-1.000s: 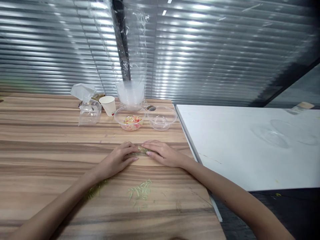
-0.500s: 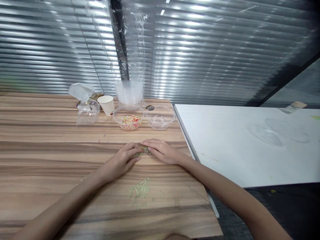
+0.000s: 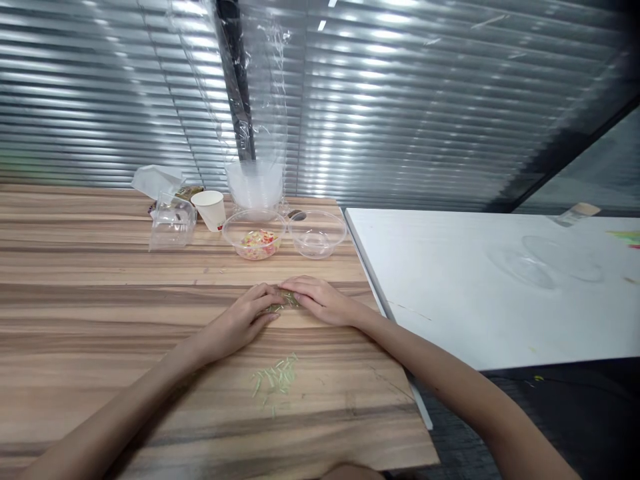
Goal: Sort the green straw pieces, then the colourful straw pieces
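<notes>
My left hand [image 3: 250, 311] curves around the left side of a small heap of thin pale-green strips [image 3: 284, 302] on the wooden table. From the right, my right hand [image 3: 320, 300] cups over the same heap, its fingers meeting those of my left hand at the far side. Both hands are closed around the strips, and part of the heap is hidden under the fingers. Nearer to me, a loose scatter of similar green strips [image 3: 277, 377] lies on the wood, apart from both hands.
Beyond my hands stand a clear bowl of red and yellow bits [image 3: 260, 245] and a second clear bowl [image 3: 316, 247]. Behind are stacked clear bowls [image 3: 255, 187], a paper cup [image 3: 210, 211] and a clear plastic box [image 3: 173, 223]. A white table [image 3: 430, 287] adjoins on the right, holding transparent lids [image 3: 537, 267].
The whole view has shifted slightly to the left. My hands stay around the heap in nearly the same pose, and the loose strips look unchanged.
</notes>
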Demonstrator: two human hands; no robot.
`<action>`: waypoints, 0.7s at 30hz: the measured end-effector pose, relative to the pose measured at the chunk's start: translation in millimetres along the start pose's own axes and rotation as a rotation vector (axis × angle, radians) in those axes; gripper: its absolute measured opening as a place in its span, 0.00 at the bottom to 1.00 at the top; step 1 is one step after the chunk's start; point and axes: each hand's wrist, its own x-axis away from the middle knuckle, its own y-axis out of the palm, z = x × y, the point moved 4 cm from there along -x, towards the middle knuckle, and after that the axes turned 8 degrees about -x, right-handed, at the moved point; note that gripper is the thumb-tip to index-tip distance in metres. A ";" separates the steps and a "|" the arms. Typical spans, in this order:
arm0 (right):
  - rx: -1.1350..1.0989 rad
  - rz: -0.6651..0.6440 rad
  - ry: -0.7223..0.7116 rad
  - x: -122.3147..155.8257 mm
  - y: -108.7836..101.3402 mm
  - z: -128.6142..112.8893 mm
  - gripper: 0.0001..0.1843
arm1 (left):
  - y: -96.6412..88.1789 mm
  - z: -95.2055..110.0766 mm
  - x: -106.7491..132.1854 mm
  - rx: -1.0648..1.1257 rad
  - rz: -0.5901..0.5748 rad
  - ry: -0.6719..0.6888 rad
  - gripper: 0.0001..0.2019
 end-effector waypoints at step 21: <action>-0.013 -0.008 0.012 -0.1 -0.6 -0.3 0.20 | -7.4 -4.0 5.4 0.137 -0.027 -0.154 0.06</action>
